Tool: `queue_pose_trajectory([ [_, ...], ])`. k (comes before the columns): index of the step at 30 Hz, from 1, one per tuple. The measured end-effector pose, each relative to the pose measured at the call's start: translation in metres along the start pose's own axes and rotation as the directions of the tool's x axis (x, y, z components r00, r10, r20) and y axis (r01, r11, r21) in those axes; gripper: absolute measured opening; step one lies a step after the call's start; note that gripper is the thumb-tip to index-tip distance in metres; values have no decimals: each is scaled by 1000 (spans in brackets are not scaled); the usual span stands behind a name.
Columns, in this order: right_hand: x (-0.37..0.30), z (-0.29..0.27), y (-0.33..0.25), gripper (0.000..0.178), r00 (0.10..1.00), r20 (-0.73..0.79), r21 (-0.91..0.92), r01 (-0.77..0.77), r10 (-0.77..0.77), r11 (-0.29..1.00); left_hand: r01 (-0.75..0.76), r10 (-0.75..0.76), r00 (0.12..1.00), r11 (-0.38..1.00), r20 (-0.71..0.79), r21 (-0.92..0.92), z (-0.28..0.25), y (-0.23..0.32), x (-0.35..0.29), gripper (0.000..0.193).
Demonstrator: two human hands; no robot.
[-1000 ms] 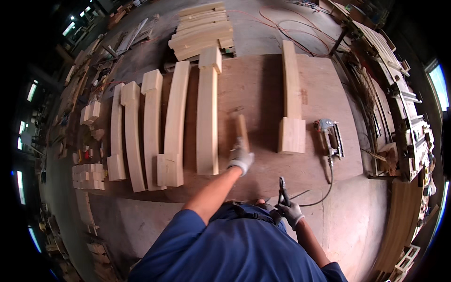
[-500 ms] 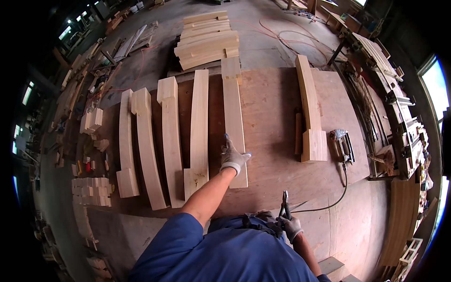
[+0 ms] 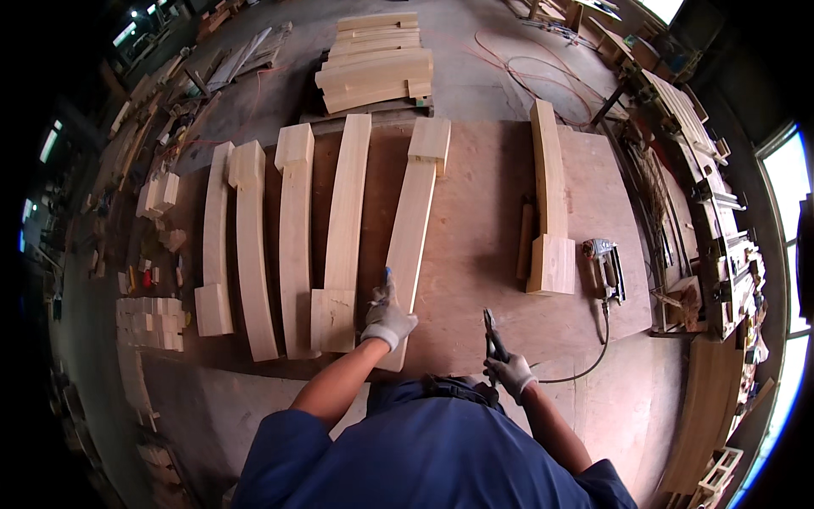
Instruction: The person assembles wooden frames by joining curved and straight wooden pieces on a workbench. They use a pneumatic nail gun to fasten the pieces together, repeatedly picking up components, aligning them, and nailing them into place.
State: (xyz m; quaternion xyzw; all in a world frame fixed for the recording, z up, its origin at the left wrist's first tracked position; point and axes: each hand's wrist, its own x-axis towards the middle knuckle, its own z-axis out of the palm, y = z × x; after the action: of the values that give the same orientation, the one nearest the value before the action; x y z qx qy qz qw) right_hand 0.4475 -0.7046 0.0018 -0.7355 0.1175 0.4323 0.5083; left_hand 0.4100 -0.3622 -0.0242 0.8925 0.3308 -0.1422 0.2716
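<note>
My left hand (image 3: pixel 389 322), in a pale glove with blue fingertips, grips the near part of a pale wooden beam (image 3: pixel 413 225). A thicker block sits at that beam's far end, and the beam lies slanted on the brown plywood tabletop (image 3: pixel 475 216). In my gloved right hand (image 3: pixel 511 376) is a pair of pliers (image 3: pixel 493 337), jaws pointing away from me, held over the table's near edge. Left of the held beam, several similar slightly curved beams (image 3: pixel 295 246) lie side by side. Another blocked beam (image 3: pixel 549 182) rests to the right.
A nail gun (image 3: pixel 604 270) with a dark hose (image 3: pixel 593 360) lies at the table's right. Small wood blocks (image 3: pixel 151 322) are stacked at the left. Beyond the table stands a pile of curved timbers (image 3: pixel 377 76). Racks of wood (image 3: pixel 716 220) line the right side.
The beam under my left hand has been pulled nearer and turned, its near end swinging left. My right hand with the pliers has risen forward and slightly left. The view has shifted a little.
</note>
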Motion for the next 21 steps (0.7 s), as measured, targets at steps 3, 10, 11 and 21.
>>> queue_pose_trajectory([
  [3,18,-7,-19,22,999,37,-54,10,-8,998,-19,19,996,1000,82,8,-18,5,-42,136],
  [10,59,-7,-54,32,988,151,38,-26,20,999,-101,92,981,994,173,45,-11,-35,-119,129],
  [11,64,-6,-59,32,986,162,55,-51,41,997,-127,117,978,991,174,46,-13,-40,-127,128],
  [21,66,11,-72,25,986,144,225,-119,88,967,-363,366,929,930,-53,63,-2,-56,-140,120],
])
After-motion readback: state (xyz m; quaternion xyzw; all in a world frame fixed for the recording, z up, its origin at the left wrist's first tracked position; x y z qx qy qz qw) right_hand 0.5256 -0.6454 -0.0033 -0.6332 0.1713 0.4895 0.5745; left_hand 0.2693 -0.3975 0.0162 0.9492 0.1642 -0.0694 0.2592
